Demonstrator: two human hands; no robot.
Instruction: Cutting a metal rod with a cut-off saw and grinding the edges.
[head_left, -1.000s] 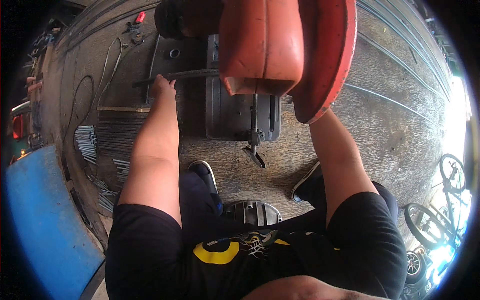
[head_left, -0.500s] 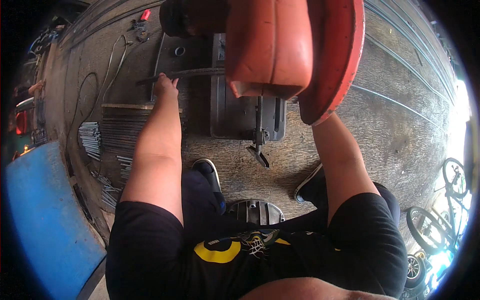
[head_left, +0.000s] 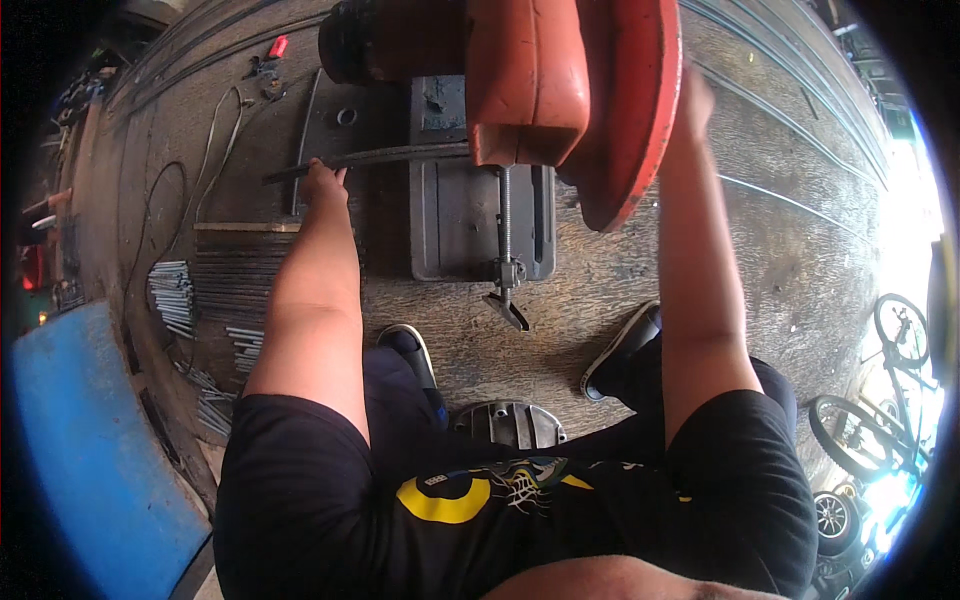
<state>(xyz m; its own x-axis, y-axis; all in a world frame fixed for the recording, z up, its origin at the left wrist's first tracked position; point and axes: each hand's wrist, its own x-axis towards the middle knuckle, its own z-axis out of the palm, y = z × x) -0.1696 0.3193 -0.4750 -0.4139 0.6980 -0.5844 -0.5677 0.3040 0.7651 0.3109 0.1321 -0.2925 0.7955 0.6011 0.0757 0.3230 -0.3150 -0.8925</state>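
Note:
My left hand (head_left: pixel 327 180) is closed around a dark metal rod (head_left: pixel 400 154). The rod runs rightward across the grey base (head_left: pixel 430 245) of an orange-red cut-off saw, and its far end is hidden beneath the saw head (head_left: pixel 530 85). A threaded clamp screw (head_left: pixel 505 205) with a small handle extends from the base toward me. Beyond the right side of the round red blade guard (head_left: pixel 650 130) is my right hand (head_left: pixel 697 103), blurred and partly covered, its fingers not readable.
Bundled dark rods (head_left: pixel 245 265) and short cut silver rods (head_left: pixel 172 297) lie left of the saw. A metal ring (head_left: pixel 346 117) and a red-handled tool (head_left: pixel 275 50) sit farther off. Long thin rods (head_left: pixel 790 125) stretch along the right. A blue panel (head_left: pixel 90 450) stands near left, bicycles (head_left: pixel 890 400) right.
My right hand has moved up and away from me, to the outer side of the blade guard. The saw head appears shifted slightly up in view. My left hand keeps its grip on the rod.

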